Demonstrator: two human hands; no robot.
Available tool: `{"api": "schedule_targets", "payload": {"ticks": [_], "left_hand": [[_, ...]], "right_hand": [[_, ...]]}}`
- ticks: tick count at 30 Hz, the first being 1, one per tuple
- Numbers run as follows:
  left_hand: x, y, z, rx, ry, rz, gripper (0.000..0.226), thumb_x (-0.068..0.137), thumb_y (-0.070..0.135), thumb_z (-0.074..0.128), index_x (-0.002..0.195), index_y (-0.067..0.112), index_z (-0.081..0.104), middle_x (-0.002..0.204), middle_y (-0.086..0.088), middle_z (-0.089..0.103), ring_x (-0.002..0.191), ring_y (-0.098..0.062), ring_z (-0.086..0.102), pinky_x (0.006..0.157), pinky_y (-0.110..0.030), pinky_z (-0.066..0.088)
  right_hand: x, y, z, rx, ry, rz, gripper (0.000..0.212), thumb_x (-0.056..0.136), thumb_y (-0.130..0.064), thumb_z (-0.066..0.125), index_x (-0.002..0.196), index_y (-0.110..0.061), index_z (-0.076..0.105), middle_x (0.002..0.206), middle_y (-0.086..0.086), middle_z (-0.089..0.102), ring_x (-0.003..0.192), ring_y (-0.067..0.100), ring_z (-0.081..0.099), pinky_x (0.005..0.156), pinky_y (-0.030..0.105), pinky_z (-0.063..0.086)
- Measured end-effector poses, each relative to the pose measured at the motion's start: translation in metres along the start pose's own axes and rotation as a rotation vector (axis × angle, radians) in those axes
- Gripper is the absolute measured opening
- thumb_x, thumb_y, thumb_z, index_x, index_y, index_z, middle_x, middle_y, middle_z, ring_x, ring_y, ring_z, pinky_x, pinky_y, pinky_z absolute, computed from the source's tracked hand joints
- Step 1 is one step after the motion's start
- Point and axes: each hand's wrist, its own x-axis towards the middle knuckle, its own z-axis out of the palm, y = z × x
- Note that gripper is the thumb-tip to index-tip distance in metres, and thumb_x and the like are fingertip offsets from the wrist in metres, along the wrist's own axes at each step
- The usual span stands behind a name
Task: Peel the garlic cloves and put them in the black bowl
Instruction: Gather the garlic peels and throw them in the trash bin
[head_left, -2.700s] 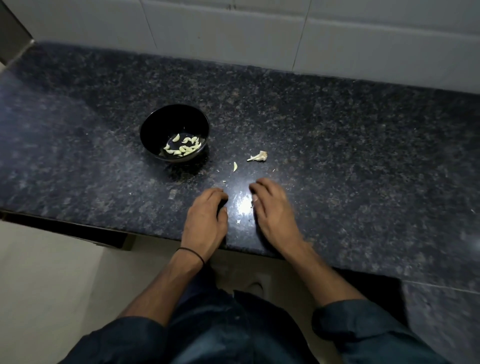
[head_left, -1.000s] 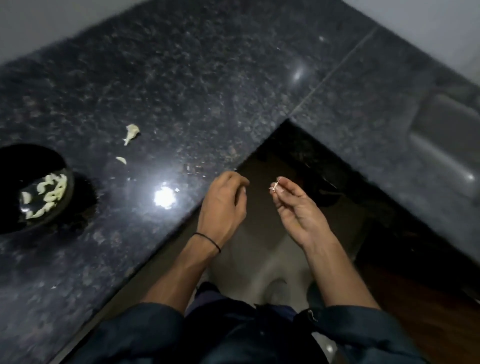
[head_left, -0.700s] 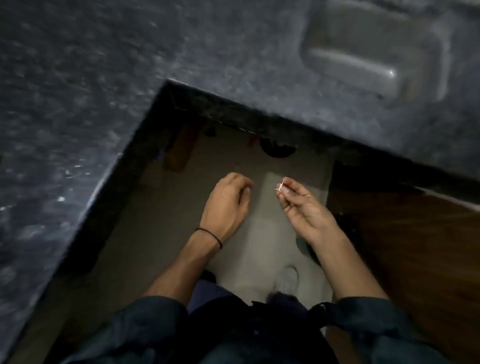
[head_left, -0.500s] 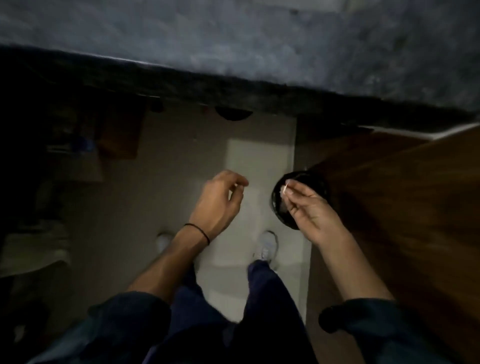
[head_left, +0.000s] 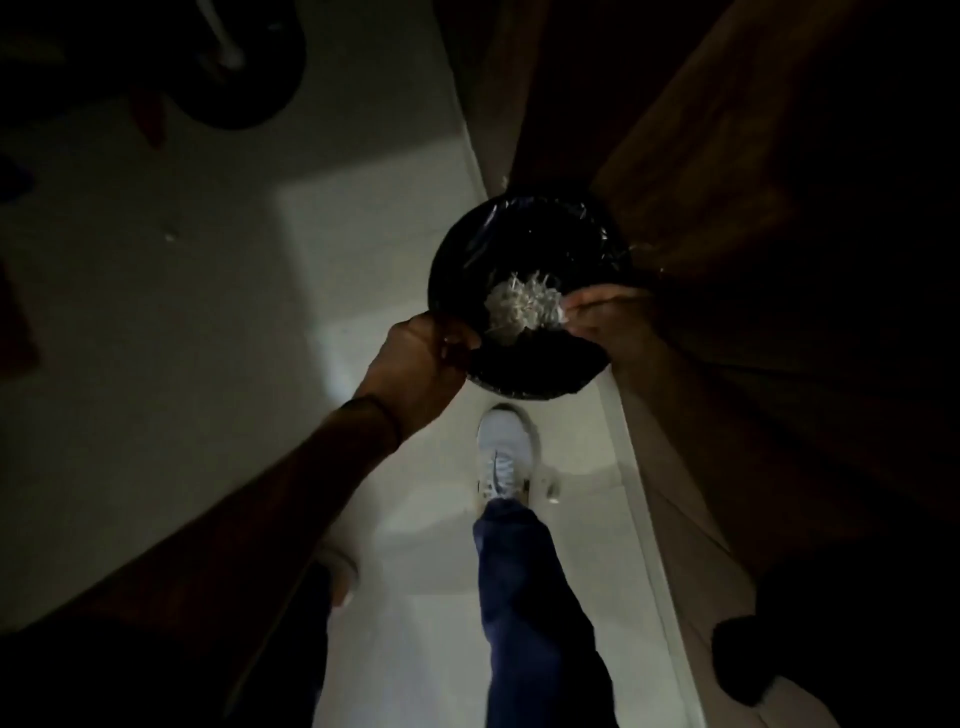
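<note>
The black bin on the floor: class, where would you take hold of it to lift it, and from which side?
Probably grip the bin by its left rim, reaching down from above. Its round top is open and the bag-covered rim offers a lip to hook. Bare floor lies on that side, while the wooden panel crowds the right. The left hand sits at that edge.

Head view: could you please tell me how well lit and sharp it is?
Head view: very dim; the floor is the brightest patch, the pale peels in the bin stand out, the right hand is lost in shadow beside the dark cabinet. Head view: edges are soft, the left hand and shoe blurred.
</note>
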Motion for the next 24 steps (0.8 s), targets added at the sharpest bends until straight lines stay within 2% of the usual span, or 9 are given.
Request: {"api": "schedule_targets", "payload": {"ticks": [2, 4, 6, 8, 10, 13, 17, 21, 24], "left_hand": [[0.031, -0.015, 0.017, -0.028, 0.007, -0.017, 0.021, 0.093, 0.007, 0.058, 0.102, 0.018, 0.074, 0.105, 0.003, 0.072, 0.09, -0.011, 0.065, 0.069, -0.005, 0.045], [0.052, -0.027, 0.031, -0.056, 0.008, -0.036, 0.02, 0.093, 0.007, 0.059, 0.101, 0.02, 0.072, 0.102, 0.004, 0.071, 0.092, -0.011, 0.065, 0.073, -0.012, 0.048], [0.067, -0.038, 0.042, -0.074, 0.005, -0.039, 0.019, 0.093, 0.007, 0.06, 0.099, 0.021, 0.071, 0.101, 0.003, 0.07, 0.095, -0.014, 0.065, 0.079, -0.021, 0.051], [0.076, -0.048, 0.048, -0.098, -0.005, -0.037, 0.02, 0.092, 0.005, 0.06, 0.098, 0.021, 0.07, 0.102, 0.002, 0.069, 0.096, -0.016, 0.065, 0.08, -0.025, 0.052], [0.082, -0.054, 0.052, -0.114, -0.002, -0.04, 0.019, 0.092, 0.006, 0.061, 0.099, 0.022, 0.07, 0.103, 0.001, 0.07, 0.097, -0.016, 0.066, 0.08, -0.024, 0.053], [0.085, -0.057, 0.052, -0.098, 0.003, -0.039, 0.018, 0.092, 0.008, 0.062, 0.1, 0.023, 0.07, 0.099, 0.004, 0.068, 0.089, -0.007, 0.063, 0.065, -0.006, 0.045], [0.085, -0.057, 0.05, -0.108, 0.011, -0.03, 0.021, 0.091, 0.009, 0.063, 0.094, 0.029, 0.067, 0.097, 0.006, 0.068, 0.091, -0.008, 0.064, 0.063, -0.004, 0.045], [0.08, -0.055, 0.045, -0.104, 0.006, -0.03, 0.02, 0.092, 0.01, 0.062, 0.099, 0.027, 0.07, 0.101, 0.001, 0.069, 0.092, -0.012, 0.066, 0.071, -0.017, 0.051], [0.075, -0.055, 0.041, -0.081, 0.018, -0.004, 0.021, 0.092, 0.009, 0.061, 0.101, 0.024, 0.071, 0.096, 0.0, 0.069, 0.087, -0.011, 0.065, 0.069, -0.016, 0.05]], "right_hand": [[0.031, 0.02, 0.01, -0.044, 0.051, -0.068, 0.034, 0.1, 0.013, 0.036, 0.097, 0.012, 0.07, 0.074, 0.013, 0.069, 0.064, 0.013, 0.068, 0.065, 0.019, 0.057], [0.057, 0.037, 0.019, -0.207, 0.176, -0.135, 0.025, 0.093, 0.013, 0.048, 0.09, 0.006, 0.072, 0.09, 0.025, 0.069, 0.081, 0.027, 0.067, 0.083, 0.036, 0.059], [0.074, 0.05, 0.027, -0.406, 0.265, -0.218, 0.032, 0.087, 0.006, 0.058, 0.073, -0.021, 0.067, 0.092, 0.014, 0.071, 0.089, 0.029, 0.067, 0.091, 0.046, 0.056], [0.086, 0.062, 0.031, -0.486, 0.364, -0.329, 0.027, 0.084, 0.001, 0.058, 0.074, -0.024, 0.063, 0.088, 0.007, 0.071, 0.086, 0.029, 0.069, 0.084, 0.052, 0.057], [0.095, 0.071, 0.032, -0.565, 0.409, -0.384, 0.013, 0.085, -0.013, 0.053, 0.084, -0.018, 0.065, 0.086, 0.01, 0.069, 0.082, 0.032, 0.069, 0.075, 0.052, 0.058], [0.099, 0.078, 0.034, -0.632, 0.414, -0.456, 0.022, 0.088, -0.028, 0.053, 0.084, -0.011, 0.067, 0.078, 0.011, 0.068, 0.078, 0.032, 0.068, 0.073, 0.048, 0.057], [0.088, 0.083, 0.037, -0.793, 0.427, -0.545, 0.019, 0.09, -0.002, 0.058, 0.1, -0.004, 0.073, 0.105, 0.018, 0.07, 0.102, 0.037, 0.066, 0.09, 0.04, 0.051], [0.084, 0.085, 0.039, -0.806, 0.593, -0.593, 0.026, 0.096, -0.023, 0.057, 0.086, -0.005, 0.074, 0.078, 0.013, 0.071, 0.074, 0.032, 0.071, 0.072, 0.027, 0.045], [0.079, 0.083, 0.039, -0.83, 0.487, -0.593, 0.007, 0.077, 0.003, 0.069, 0.08, -0.003, 0.072, 0.083, 0.017, 0.069, 0.077, 0.033, 0.07, 0.076, 0.03, 0.052]]}}
